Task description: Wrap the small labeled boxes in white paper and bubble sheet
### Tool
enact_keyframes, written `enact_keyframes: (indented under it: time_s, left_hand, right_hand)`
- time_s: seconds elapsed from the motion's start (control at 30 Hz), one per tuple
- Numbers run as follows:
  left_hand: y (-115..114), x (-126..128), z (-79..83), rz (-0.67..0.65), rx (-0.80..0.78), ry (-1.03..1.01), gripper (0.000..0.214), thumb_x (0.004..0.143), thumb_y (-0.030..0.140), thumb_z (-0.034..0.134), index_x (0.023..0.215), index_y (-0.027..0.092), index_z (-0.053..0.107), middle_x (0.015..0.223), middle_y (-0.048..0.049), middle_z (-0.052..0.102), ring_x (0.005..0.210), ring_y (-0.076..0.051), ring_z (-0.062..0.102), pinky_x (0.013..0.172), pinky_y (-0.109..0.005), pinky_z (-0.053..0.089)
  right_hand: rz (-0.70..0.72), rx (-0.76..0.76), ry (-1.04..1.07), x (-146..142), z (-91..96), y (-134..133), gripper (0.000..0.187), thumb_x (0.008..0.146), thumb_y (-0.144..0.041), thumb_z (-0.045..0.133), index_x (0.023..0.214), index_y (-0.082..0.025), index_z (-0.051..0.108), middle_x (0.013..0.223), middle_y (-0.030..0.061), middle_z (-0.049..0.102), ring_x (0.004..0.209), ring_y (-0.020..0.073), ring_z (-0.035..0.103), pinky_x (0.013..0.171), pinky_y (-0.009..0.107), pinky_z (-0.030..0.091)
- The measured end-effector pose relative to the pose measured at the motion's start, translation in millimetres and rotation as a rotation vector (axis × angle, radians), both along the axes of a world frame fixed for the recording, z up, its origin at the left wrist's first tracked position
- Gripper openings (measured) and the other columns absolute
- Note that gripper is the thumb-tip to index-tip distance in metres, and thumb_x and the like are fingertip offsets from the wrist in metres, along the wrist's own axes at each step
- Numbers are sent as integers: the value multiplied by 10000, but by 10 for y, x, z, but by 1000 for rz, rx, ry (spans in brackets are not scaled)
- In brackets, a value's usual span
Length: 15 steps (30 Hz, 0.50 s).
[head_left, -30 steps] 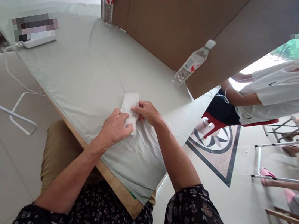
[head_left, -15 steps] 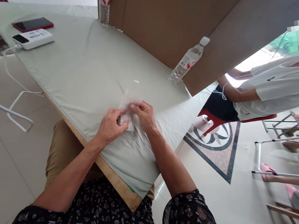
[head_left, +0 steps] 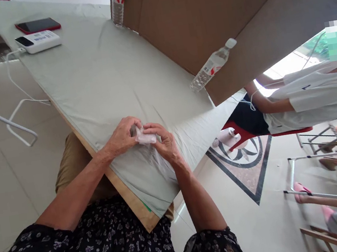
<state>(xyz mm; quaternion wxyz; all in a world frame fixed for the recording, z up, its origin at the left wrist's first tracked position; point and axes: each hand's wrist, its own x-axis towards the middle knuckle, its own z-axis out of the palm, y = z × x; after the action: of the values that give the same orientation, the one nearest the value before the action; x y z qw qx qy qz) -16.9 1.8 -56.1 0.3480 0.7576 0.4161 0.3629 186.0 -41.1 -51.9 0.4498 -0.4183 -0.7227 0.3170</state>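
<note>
Both hands meet over the near part of the table (head_left: pixel 100 77), close to its front edge. The left hand (head_left: pixel 122 136) is curled narrow, its fingertips pinched on a small white wad (head_left: pixel 145 137) of tissue or thin cloth. The right hand (head_left: pixel 165 143) grips the same wad from the other side, thumb and fingers closed on it. The wad is crumpled small and held just above the table's grey cloth; I cannot tell whether it touches.

At the table's far end lie a phone (head_left: pixel 38 25) and, just nearer, a white box (head_left: pixel 38 41) with a cable running off the table's edge. A bottle (head_left: pixel 117 2) stands at the table's far side against cardboard (head_left: pixel 195 15); a second bottle (head_left: pixel 213 65) rests along the same side, nearer. Beyond the table's end sits a person (head_left: pixel 317 96) in a white shirt.
</note>
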Motion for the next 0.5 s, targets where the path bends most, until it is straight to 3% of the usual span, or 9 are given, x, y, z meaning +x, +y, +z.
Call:
enact_keyframes:
  time_s: [0.13, 0.23, 0.3, 0.4, 0.5]
  left_hand:
    - [-28, 6, -28, -12, -28, -60, 209, 703, 192, 587, 909, 222, 604, 1189, -93, 720, 1168, -272, 632, 1041, -455, 506]
    - [-37, 9, -20, 23, -62, -92, 197, 704, 253, 632, 896, 215, 613, 1179, -107, 729, 1152, -286, 646, 1036, -458, 506]
    - [-43, -16, 20, 40, -101, -120, 259, 720, 332, 672, 945, 206, 645, 1226, -124, 724, 1188, -303, 645, 1049, -457, 499]
    - [-56, -100, 105, -13, -193, -165, 420, 760, 427, 681, 1109, 193, 683, 1360, -127, 681, 1284, -316, 612, 1068, -435, 485]
    - [-62, -177, 151, -115, -329, -168, 466, 766, 491, 699, 1111, 178, 691, 1183, -92, 731, 1091, -287, 677, 922, -395, 529]
  right_hand:
    - [-11, 126, -290, 43, -96, -127, 470, 899, -340, 754, 1357, -290, 660, 1457, 106, 658, 1455, 299, 539, 1219, 526, 424]
    - [-61, 193, -391, 2, -144, -89, 420, 937, -243, 661, 1356, -269, 655, 1425, 116, 678, 1391, 284, 589, 1189, 515, 442]
    - [-111, 171, -339, -42, -133, -23, 331, 954, -261, 645, 1282, -263, 692, 1371, 115, 704, 1319, 270, 626, 1152, 488, 466]
    - [-136, -53, -101, -101, -69, 72, 291, 932, -445, 696, 1141, -245, 728, 1155, 84, 756, 1104, 243, 682, 987, 411, 542]
    - [-66, -369, 148, -149, -11, 120, 410, 912, -616, 652, 942, -211, 708, 811, 11, 673, 757, 162, 607, 710, 300, 510]
